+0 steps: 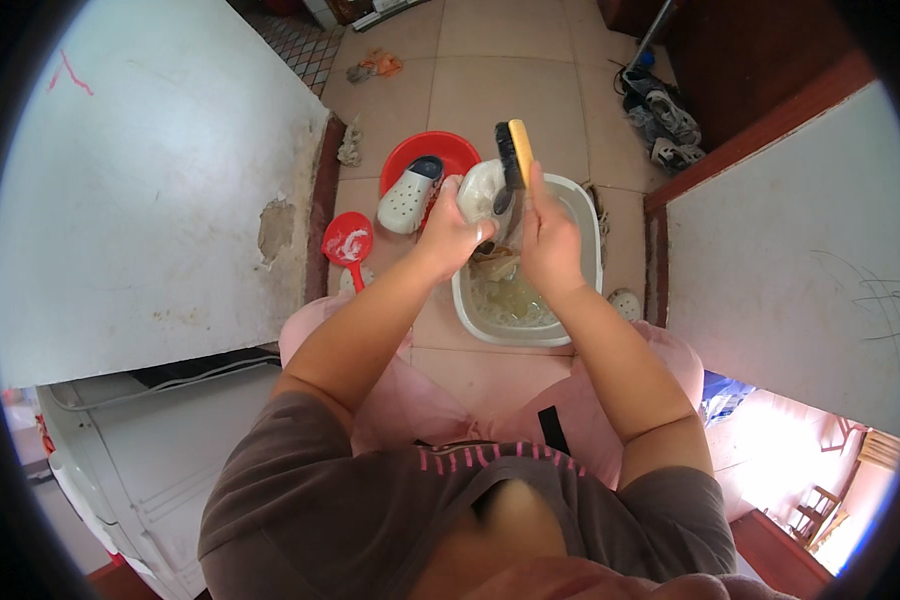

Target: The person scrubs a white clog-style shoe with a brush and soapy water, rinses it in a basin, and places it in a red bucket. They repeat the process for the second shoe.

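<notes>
My left hand grips a wet white clog, which it holds over the far left rim of a pale plastic basin. In my right hand is a scrubbing brush with a yellow handle and black bristles. The bristles face the clog, and they touch or nearly touch it. Cloudy, foamy water fills the lower part of the basin, with a brownish item in it that I cannot make out. A second white clog with holes and a dark end leans on a red basin.
A red ladle holding suds lies by the left wall. White clogs show beside the basin and at my left knee. Several shoes stand at the far right. Rags lie on the tiled floor; another wall rises right.
</notes>
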Motion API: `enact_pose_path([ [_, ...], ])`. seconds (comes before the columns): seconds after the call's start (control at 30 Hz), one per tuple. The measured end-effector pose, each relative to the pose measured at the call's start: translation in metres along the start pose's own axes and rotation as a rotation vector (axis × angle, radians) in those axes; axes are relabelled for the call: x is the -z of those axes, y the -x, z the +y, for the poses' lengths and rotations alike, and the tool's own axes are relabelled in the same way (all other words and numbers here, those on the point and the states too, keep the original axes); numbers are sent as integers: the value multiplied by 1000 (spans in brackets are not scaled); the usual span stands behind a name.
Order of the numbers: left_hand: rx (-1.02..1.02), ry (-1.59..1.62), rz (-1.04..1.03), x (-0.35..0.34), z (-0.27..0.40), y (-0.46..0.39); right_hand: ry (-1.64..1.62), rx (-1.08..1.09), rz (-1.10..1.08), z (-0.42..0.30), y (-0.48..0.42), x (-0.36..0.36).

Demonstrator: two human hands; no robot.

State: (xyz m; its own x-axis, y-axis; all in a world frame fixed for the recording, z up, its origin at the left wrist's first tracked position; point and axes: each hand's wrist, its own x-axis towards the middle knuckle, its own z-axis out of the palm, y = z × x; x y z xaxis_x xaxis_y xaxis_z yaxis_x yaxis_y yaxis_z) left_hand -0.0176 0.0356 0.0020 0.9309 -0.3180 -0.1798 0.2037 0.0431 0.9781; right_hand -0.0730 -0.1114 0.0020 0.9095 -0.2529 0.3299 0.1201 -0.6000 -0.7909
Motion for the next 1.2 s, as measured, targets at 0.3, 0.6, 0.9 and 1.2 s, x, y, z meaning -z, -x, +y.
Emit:
enact_pose_path([
  [0.3, -73, 23, -2, 0, -10, -1, 14, -187, -96, -14, -1, 12],
  [0.6, 17, 53, -5, 6, 0, -10, 17, 44, -24, -18, 24, -1],
  [0.9, -10, 114, -28, 7, 9, -11, 131, 152, -58, -16, 26, -1],
  [1.2, -2, 13, -37, 11, 8, -9, 139, 176, -31, -16, 23, 3],
])
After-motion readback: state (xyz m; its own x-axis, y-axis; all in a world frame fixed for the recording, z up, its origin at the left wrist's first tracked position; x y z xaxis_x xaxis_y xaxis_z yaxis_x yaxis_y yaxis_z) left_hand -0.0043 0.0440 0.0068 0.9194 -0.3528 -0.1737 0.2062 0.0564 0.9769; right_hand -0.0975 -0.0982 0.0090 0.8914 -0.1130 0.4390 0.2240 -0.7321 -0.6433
